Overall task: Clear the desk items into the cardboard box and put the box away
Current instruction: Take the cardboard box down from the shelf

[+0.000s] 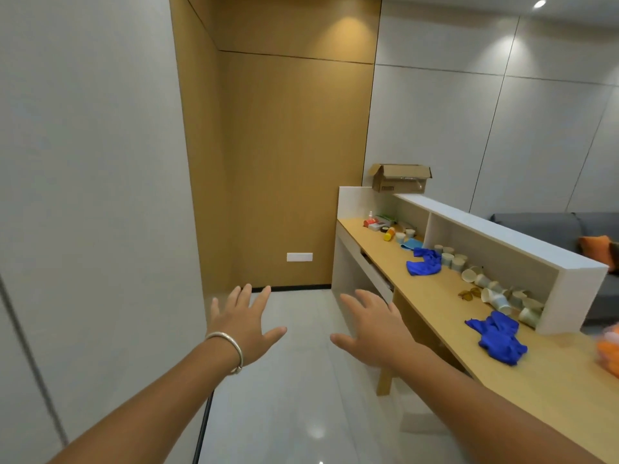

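Cardboard box [400, 178]: flaps open, on the raised shelf top at the far end of the desk [435, 296], whose long axis runs toward it. Left hand [246, 316] and right hand [371, 326]: fingers spread, holding nothing, short of the desk's near end; right hand nearer the box.

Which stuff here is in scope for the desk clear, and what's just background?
In scope: cardboard box, open on the counter top; paper cups; two blue cloths; bottles at the desk's far end.
Background: grey sofa, orange cushion, wall socket.
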`<state>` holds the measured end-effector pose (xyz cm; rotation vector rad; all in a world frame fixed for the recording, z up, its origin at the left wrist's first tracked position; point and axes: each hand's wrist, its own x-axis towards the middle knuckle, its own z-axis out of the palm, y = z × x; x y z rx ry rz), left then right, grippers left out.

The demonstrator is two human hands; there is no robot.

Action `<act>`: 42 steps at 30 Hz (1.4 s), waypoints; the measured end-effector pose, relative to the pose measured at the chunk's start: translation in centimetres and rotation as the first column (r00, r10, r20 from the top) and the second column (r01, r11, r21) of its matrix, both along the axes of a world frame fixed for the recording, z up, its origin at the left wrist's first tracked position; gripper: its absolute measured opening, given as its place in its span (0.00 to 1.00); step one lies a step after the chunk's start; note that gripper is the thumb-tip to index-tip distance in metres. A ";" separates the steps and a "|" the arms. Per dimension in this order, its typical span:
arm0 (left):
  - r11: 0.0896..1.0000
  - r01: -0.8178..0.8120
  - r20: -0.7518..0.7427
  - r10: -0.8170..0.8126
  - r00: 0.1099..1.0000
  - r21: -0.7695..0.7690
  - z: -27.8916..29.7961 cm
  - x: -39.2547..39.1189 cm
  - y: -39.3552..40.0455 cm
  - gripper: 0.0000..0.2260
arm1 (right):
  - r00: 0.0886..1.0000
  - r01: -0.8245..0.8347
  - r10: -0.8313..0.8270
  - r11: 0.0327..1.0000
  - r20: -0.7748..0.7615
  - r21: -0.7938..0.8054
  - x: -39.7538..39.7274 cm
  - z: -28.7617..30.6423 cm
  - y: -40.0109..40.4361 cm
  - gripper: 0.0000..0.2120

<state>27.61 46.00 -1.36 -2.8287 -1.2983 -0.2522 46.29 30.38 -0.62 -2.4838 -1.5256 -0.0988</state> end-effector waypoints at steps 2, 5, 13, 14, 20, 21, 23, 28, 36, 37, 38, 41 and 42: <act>1.000 0.023 0.009 -0.023 1.000 0.003 0.4 2.4 4.1 0.36 | 1.000 0.014 -0.014 1.000 -0.002 0.002 2.1 0.4 3.7 0.38; 0.999 0.046 0.021 -0.046 0.999 0.010 0.8 5.9 9.3 0.36 | 0.999 0.034 -0.034 0.999 0.007 0.015 5.2 0.4 8.8 0.38; 0.998 0.063 -0.002 -0.063 0.998 0.019 0.2 14.6 21.1 0.36 | 1.000 0.028 -0.028 0.999 -0.007 0.036 14.1 -0.2 20.9 0.37; 0.998 0.055 -0.013 -0.055 0.998 0.020 0.0 15.9 22.7 0.36 | 1.000 0.021 -0.020 0.999 -0.004 0.034 15.6 -0.4 22.7 0.37; 0.999 -0.002 0.003 0.002 1.000 0.054 0.2 25.5 33.1 0.37 | 1.000 -0.022 0.021 0.999 0.017 0.041 26.4 0.1 33.3 0.37; 0.998 -0.015 0.014 0.014 1.000 0.054 0.2 27.1 34.7 0.37 | 0.999 -0.028 0.027 0.998 0.016 0.047 28.4 0.4 35.0 0.37; 0.997 -0.044 0.026 0.043 0.999 0.061 0.4 30.4 37.7 0.36 | 0.999 -0.038 0.037 0.997 0.019 0.063 32.3 1.0 38.2 0.37; 0.996 -0.089 0.051 0.088 0.995 0.018 -0.2 37.3 44.8 0.36 | 0.999 -0.042 0.040 0.997 0.030 0.065 40.4 1.1 45.4 0.37; 0.999 -0.044 0.045 0.044 0.998 -0.006 -1.8 48.6 56.4 0.36 | 0.999 -0.033 0.033 0.999 0.004 0.040 49.9 -0.9 56.8 0.37; 0.999 -0.034 0.044 0.034 0.998 -0.005 -2.1 50.1 58.1 0.36 | 1.000 -0.028 0.028 0.999 0.006 0.036 51.2 -1.2 58.5 0.36; 1.000 -0.026 0.047 0.026 0.999 -0.007 -2.2 51.6 60.0 0.36 | 1.000 -0.022 0.022 0.999 0.005 0.036 52.6 -1.4 60.3 0.37; 1.000 -0.009 0.066 0.009 0.998 -0.011 -2.6 56.1 66.3 0.36 | 1.000 -0.010 0.009 0.999 0.014 0.050 56.8 -2.3 66.2 0.37; 1.000 0.002 0.071 -0.001 0.998 -0.015 -2.7 57.6 68.4 0.36 | 1.000 -0.006 0.005 0.999 0.025 0.049 58.2 -2.6 68.2 0.37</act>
